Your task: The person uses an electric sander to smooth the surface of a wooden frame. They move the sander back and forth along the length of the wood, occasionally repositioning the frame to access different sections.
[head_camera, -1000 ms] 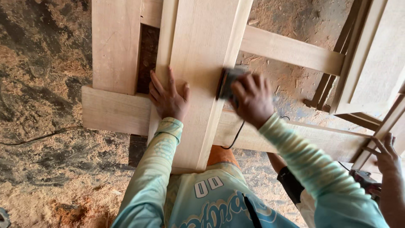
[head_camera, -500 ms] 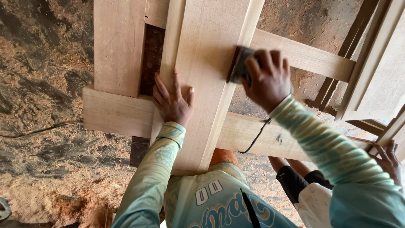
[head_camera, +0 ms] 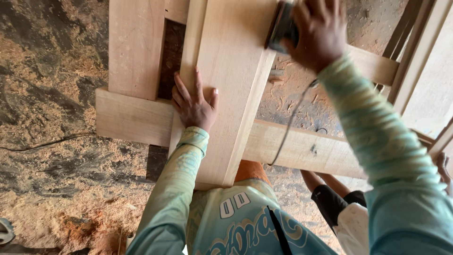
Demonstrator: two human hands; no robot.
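left hand point(head_camera: 194, 105) is flat and spread on the long plank point(head_camera: 231, 71), just pressing it down. right hand point(head_camera: 320, 32) is clamped around a dark sander point(head_camera: 281, 27) up at the plank's right edge, cord point(head_camera: 288, 123) dangling under it, sawdust all over the floor point(head_camera: 52, 141)

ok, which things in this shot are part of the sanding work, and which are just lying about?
In use:
- sander, gripped by the right hand
- plank, with the left hand pressed flat on it
- sander cord
- cross beams under the plank

Lying about:
- sawdust on the floor
- cable on the floor
- frames at right
- another person's arm
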